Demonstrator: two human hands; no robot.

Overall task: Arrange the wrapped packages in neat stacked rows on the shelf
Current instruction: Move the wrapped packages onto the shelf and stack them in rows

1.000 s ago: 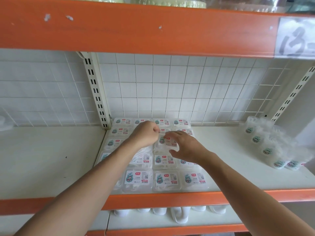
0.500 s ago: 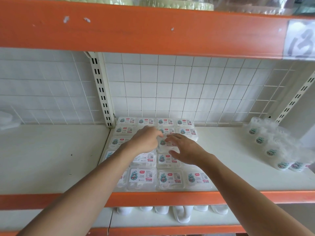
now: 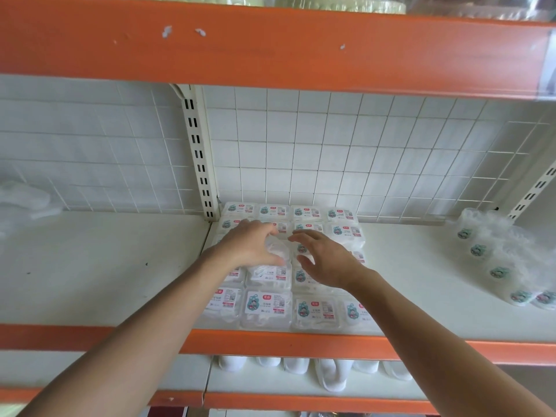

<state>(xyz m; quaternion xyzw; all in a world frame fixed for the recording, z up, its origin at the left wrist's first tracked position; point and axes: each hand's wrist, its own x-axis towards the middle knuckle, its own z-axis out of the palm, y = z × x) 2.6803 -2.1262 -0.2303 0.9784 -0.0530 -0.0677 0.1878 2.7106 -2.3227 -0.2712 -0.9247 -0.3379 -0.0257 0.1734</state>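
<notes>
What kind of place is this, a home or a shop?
Probably a shop or stockroom: orange-beamed metal shelving with a slotted upright and wire grid back, and many identical labelled wrapped packages laid in rows.

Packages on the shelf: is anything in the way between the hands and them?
Nothing visible is in the way. The left hand grips a package on top of the rows. The open right hand is right beside it, over the same rows.
</notes>
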